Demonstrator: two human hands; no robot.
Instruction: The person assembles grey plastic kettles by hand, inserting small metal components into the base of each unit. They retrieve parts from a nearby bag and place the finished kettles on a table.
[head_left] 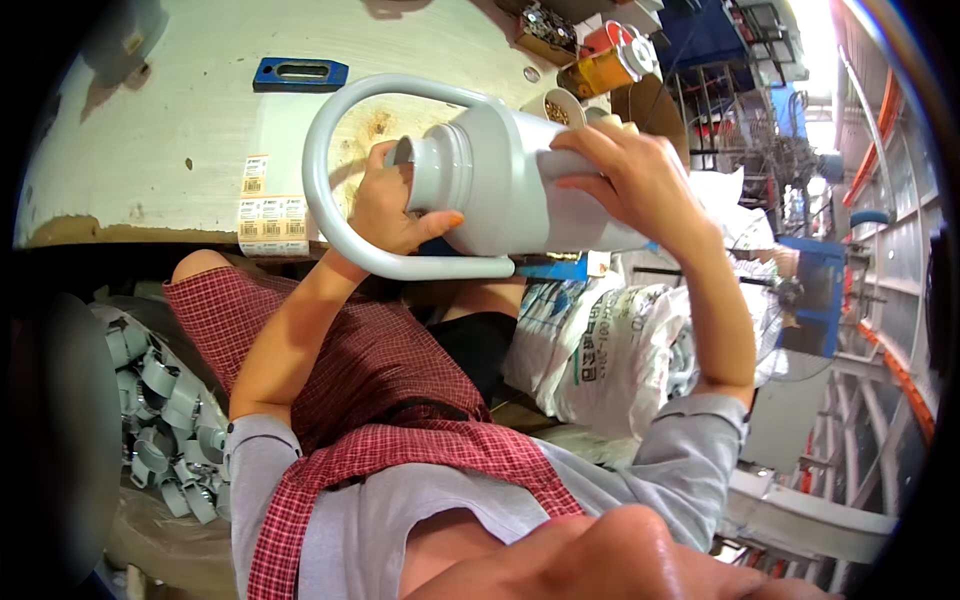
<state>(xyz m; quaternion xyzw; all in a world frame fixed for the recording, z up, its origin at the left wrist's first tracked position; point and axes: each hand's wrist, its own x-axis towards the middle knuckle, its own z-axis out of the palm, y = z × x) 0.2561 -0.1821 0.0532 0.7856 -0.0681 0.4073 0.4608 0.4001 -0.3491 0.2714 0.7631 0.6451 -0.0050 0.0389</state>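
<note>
A light grey plastic jug [530, 190] lies on its side above my lap, at the table's near edge. Its ribbed neck points left, and a large looped grey handle [325, 175] curves out around that end. My left hand [385, 210] is closed on the jug at the mouth, inside the loop. The thumb lies along the neck, while some fingers are hidden behind the rim. My right hand [640, 180] is closed over a grip-like bulge on the right part of the body. The jug's far right end is partly hidden by that hand and forearm.
On the pale table [200, 100] lie a blue slotted block [300, 74] and printed label stickers [272, 215]. A cup of small brass-coloured parts [557, 108] and an orange-yellow bottle [605, 70] stand beyond. White woven sacks [620, 350] sit right; curved grey parts [165, 410] fill a bag left.
</note>
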